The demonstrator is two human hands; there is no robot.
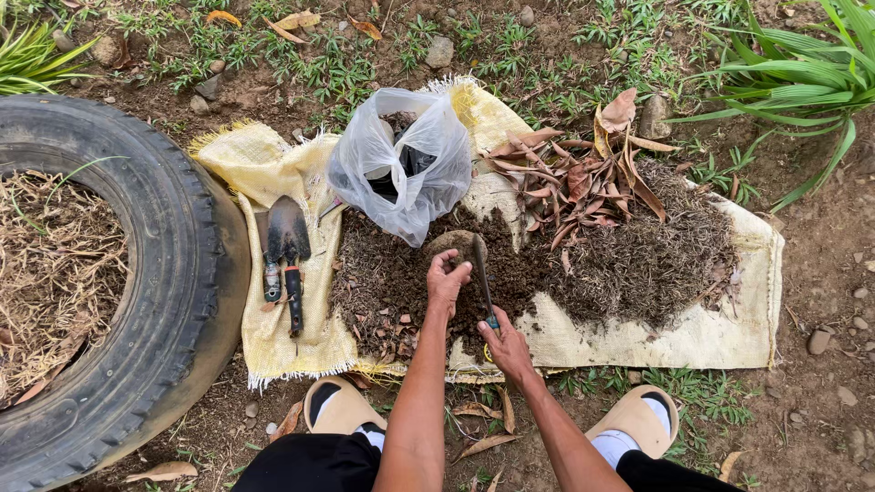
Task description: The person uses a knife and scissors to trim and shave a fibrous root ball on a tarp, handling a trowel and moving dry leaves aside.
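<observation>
I squat over a yellow woven sack [273, 173] spread on the ground, with dark soil [392, 282] piled on its middle. My right hand [504, 346] grips the handle of a small garden trowel [480, 269] whose blade points into the soil. My left hand [447, 281] is closed on a clump of soil next to the blade. A clear plastic bag [410, 155] holding dark material stands just beyond the soil pile.
Another trowel and a small hand tool [287, 246] lie on the sack's left part. Dry brown leaves [574, 178] and dry grass clippings [656, 255] cover its right part. An old tyre [155, 273] filled with straw lies at left. My sandalled feet [638, 424] are at the bottom.
</observation>
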